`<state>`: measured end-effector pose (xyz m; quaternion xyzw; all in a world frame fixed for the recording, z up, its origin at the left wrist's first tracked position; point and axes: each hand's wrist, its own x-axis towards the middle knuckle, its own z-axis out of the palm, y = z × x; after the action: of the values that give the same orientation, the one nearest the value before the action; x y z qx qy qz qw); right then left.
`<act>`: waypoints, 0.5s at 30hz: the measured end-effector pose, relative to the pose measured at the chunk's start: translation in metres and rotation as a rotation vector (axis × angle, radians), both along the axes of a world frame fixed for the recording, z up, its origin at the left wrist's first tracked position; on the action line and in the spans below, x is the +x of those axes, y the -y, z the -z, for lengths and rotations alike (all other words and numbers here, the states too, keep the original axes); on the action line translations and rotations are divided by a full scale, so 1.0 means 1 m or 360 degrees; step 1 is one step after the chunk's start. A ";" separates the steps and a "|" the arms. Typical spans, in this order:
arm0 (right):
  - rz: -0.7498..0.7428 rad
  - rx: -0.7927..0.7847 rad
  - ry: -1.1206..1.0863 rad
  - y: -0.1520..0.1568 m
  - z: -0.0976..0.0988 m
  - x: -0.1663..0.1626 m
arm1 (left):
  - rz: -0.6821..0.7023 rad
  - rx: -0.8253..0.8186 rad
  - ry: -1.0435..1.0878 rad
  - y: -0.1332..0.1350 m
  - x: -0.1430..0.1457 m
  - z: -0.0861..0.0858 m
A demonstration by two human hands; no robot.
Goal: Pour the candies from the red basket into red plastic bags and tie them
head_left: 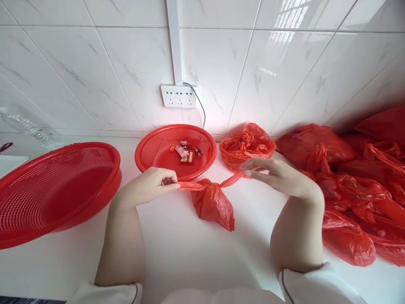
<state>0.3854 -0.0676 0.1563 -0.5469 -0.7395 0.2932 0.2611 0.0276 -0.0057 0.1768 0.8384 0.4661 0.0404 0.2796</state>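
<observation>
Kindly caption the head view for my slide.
Left hand and right hand holding a red plastic bag by its handles near a perforated basket.

A small red plastic bag, knotted at the neck, slumps on the white tabletop, handles stretched sideways.

The tied bag is thin, crinkly plastic, kinda shiny. Middle basket and left basket look like smooth, semi-glossy hard plastic with perforated sides. Wall tiles are super glossy, marble-look. Tabletop's smooth, more satin. Bottle: clear, shiny plastic. Sleeves: matt cloth.
</observation>
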 end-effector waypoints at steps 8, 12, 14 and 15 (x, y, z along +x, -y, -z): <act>-0.0199 -0.0182 0.0571 -0.023 0.037 -0.079 | -0.0150 -0.0043 0.0037 0.003 0.005 0.000; -0.0322 -0.0293 0.0833 -0.035 0.043 -0.083 | -0.0163 0.0035 0.0003 0.004 0.004 0.000; -0.0360 -0.0271 0.0769 -0.034 0.036 -0.066 | -0.0155 0.0058 0.0002 0.003 0.003 0.000; -0.0338 -0.0236 0.0711 -0.031 0.031 -0.054 | -0.0152 0.0061 0.0004 0.002 0.003 0.001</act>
<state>0.3310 -0.0368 0.1254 -0.5349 -0.8086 0.2443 0.0182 0.0308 -0.0077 0.1760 0.8204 0.5043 0.0636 0.2618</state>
